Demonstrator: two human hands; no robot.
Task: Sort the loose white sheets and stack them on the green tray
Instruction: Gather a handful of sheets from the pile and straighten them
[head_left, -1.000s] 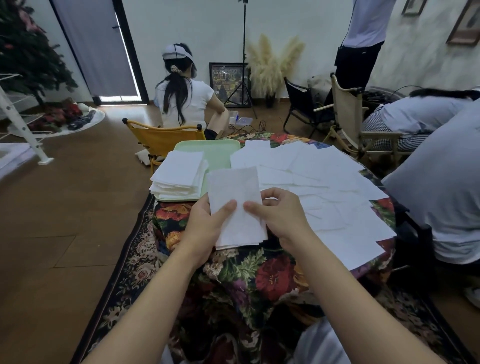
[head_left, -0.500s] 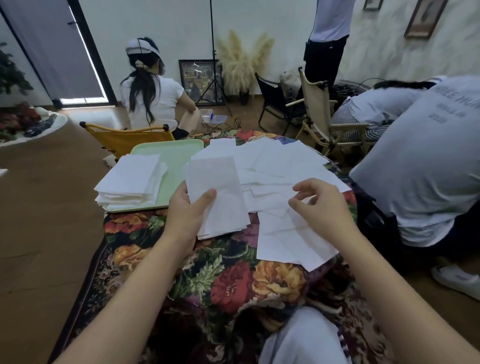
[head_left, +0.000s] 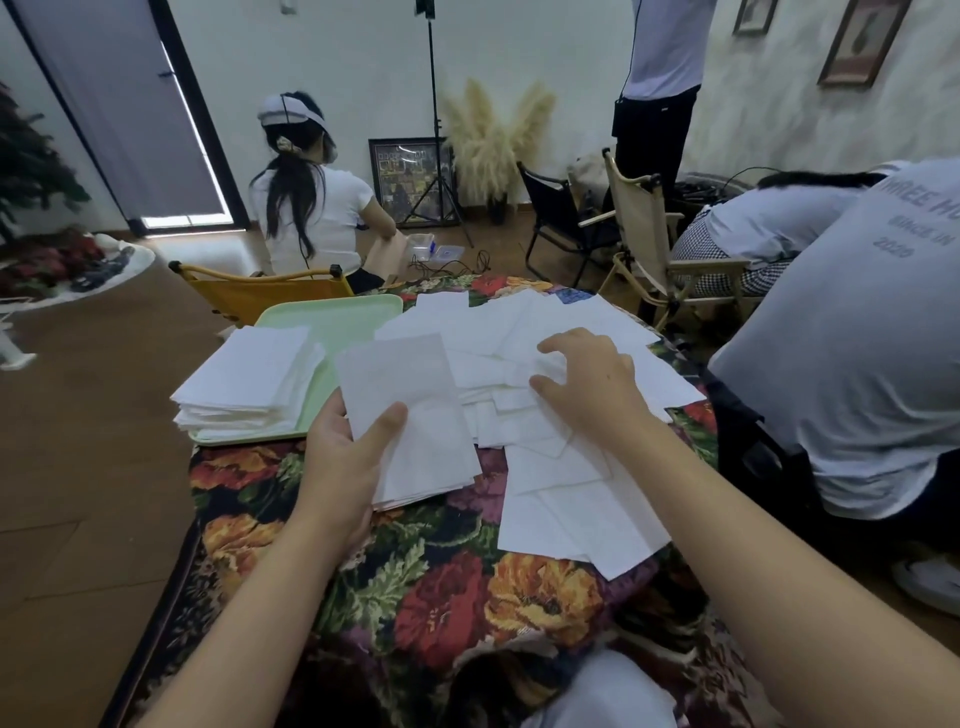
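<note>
My left hand (head_left: 345, 457) grips a small bundle of white sheets (head_left: 415, 410), thumb on top, just above the flowered table. To its right, my right hand (head_left: 592, 387) reaches down onto the loose white sheets (head_left: 566, 499) spread over the table, its fingers curled on one sheet in the pile. The green tray (head_left: 337, 322) lies at the table's far left and bears a thick stack of white sheets (head_left: 249, 384) on its left half.
The table has a flowered cloth (head_left: 441, 582). A yellow chair (head_left: 260, 291) stands behind the tray, with a seated person (head_left: 306, 208) beyond it. A person in a grey shirt (head_left: 852, 338) bends close at the table's right edge. Folding chairs (head_left: 639, 228) stand further back.
My right hand let go of the bundle and moved right and forward onto the loose pile. My left hand kept hold of the bundle. The camera view swung to the right.
</note>
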